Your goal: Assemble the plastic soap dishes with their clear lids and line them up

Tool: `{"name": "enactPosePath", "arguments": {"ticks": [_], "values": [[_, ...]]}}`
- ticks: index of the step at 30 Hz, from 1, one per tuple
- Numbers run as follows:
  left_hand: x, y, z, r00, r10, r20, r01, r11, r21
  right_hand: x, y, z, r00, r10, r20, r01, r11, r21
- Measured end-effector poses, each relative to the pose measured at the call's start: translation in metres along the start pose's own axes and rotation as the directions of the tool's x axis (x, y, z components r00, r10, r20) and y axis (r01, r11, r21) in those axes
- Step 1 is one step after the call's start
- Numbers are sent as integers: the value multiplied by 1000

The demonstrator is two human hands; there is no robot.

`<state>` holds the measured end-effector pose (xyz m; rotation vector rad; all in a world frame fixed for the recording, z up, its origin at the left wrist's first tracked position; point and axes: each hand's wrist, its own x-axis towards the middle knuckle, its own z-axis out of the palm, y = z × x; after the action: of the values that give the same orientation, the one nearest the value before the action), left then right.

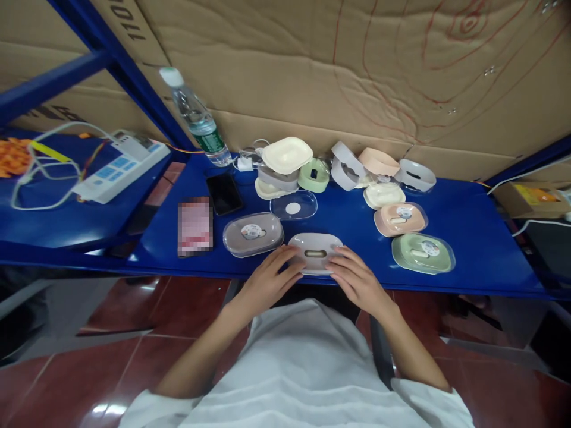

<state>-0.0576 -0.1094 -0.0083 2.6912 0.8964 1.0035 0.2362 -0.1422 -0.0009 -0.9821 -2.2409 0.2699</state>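
Note:
A pale grey oval plastic dish (pixel 314 239) with a long slot in its middle sits at the table's front edge. My left hand (pixel 273 280) grips its left end, and the fingertips lie over the rim. From the other side my right hand (pixel 359 279) has its fingers on the dish's right end. Left of it rests a grey oval dish (pixel 252 235) under a clear cover with a round label. Just behind is a loose clear cover (pixel 293 205) with a white round sticker. A green covered dish (pixel 423 254) and a peach covered dish (pixel 400 219) lie to the right.
Along the cardboard wall stand a cream lid (pixel 288 154), a green ring-shaped part (pixel 314 175), grey parts (pixel 350 166) and a peach part (pixel 379 161). A water bottle (pixel 200 128), a phone (pixel 224 194), a blurred pink item (pixel 195 227) and a power strip (pixel 122 171) are on the left.

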Motion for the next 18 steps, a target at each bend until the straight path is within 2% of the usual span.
{"name": "enactPosePath", "arguments": {"ticks": [5, 10, 14, 16, 18], "values": [[1, -3, 3, 999, -1, 32, 1, 1000, -15, -3, -1, 7, 998, 25, 63, -20, 997, -81], [1, -4, 11, 1000, -21, 15, 21, 1000, -16, 9, 3, -7, 995, 2, 96, 11, 990, -142], [0, -6, 14, 999, -47, 12, 48, 997, -68, 57, 19, -12, 991, 18, 134, 26, 949, -315], [0, -7, 13, 998, -56, 2, 56, 993, -101, 89, 30, -5, 977, 51, 206, 31, 927, -374], [0, -7, 12, 997, -73, -26, 70, 991, -112, 118, 42, 7, 962, 77, 263, 19, 940, -341]]}}
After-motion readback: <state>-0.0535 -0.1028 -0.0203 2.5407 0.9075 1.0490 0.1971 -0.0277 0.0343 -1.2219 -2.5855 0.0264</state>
